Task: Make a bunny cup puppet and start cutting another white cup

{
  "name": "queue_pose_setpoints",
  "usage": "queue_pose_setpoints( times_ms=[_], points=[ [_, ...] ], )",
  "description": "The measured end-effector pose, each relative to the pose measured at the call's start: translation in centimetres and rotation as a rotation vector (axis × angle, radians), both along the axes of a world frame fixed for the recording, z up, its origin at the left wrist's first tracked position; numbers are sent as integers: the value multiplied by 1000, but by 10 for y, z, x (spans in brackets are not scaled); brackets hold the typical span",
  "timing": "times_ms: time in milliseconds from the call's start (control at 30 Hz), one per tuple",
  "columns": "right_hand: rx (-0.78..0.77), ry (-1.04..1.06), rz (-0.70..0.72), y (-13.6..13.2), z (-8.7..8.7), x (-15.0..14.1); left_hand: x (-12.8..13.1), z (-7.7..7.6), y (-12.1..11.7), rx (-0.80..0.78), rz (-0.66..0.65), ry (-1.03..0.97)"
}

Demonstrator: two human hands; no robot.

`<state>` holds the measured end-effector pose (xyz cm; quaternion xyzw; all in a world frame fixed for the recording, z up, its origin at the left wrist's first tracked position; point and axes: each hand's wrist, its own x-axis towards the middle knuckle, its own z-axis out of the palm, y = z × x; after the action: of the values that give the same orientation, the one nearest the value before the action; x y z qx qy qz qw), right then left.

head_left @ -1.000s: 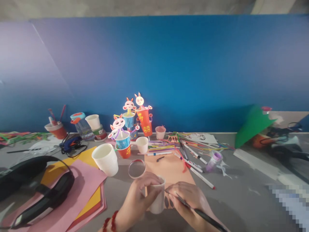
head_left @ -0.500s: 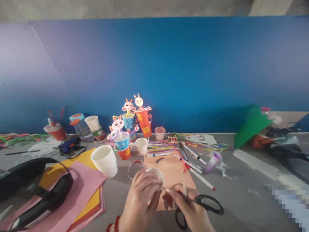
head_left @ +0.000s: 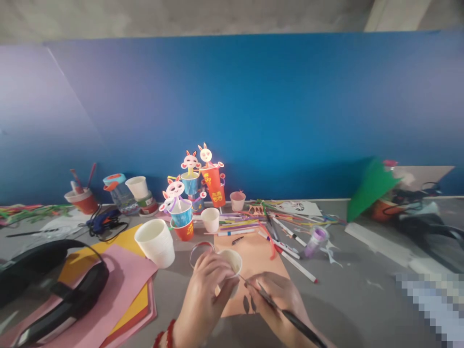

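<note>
My left hand [head_left: 208, 290] is wrapped round a small white paper cup [head_left: 235, 260], tilted with its mouth facing up and to the right. My right hand [head_left: 281, 302] grips black-handled scissors [head_left: 267, 296]; a thin dark point reaches from its fingers to the cup's side near the rim. Whether that point has pierced the cup I cannot tell. Under both hands lies a peach paper sheet [head_left: 266, 258]. Two dark leaf-shaped spots [head_left: 246, 304] show on it by my right hand. A roll of tape [head_left: 197, 257] sits just behind my left hand.
Rabbit-faced cup figures [head_left: 181, 212] stand behind, beside a small white cup [head_left: 210, 220] and a large white cup stack [head_left: 155, 244]. Markers [head_left: 297, 266] and coloured sticks spread to the right. Headphones [head_left: 68, 290] rest on coloured paper [head_left: 126, 275] at left. A blue panel [head_left: 271, 121] closes the back.
The scissors have turned in my right hand, with the blades towards the cup and the handles towards my wrist. My left hand still holds the cup, slightly further left in view.
</note>
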<state>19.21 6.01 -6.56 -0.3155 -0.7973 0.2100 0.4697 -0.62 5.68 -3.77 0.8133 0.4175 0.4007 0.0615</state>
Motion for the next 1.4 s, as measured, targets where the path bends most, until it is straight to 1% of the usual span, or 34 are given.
queue_pose_setpoints(
  times_ms=[100,200,267,367,467,733,833,933,1033,1167,1333,1400],
  points=[
    [78,-8,30,1,1,2,0,1,1,-11,8,-8],
    [155,-17,46,1,3,6,1,2,2,-48,-6,-90],
    [179,-33,43,1,5,7,2,4,3,-99,-17,-148],
    [137,-14,26,-1,9,8,2,5,3,-190,-26,-184],
    [75,11,18,-2,12,7,2,6,3,-223,-36,-202],
    [42,-36,43,-4,17,9,2,2,4,-174,-81,-203],
    [66,-68,76,-3,16,9,3,4,2,-166,-71,-182],
    [63,-35,71,-3,14,9,4,7,1,-126,-78,-163],
    [4,-13,43,-4,11,7,4,8,1,-105,-77,-160],
    [-68,7,40,-7,12,6,3,7,1,-109,-85,-174],
    [-95,18,23,-7,15,6,3,6,2,-80,-92,-157],
    [-158,45,21,-6,12,6,3,6,2,-52,-94,-144]
  ],
)
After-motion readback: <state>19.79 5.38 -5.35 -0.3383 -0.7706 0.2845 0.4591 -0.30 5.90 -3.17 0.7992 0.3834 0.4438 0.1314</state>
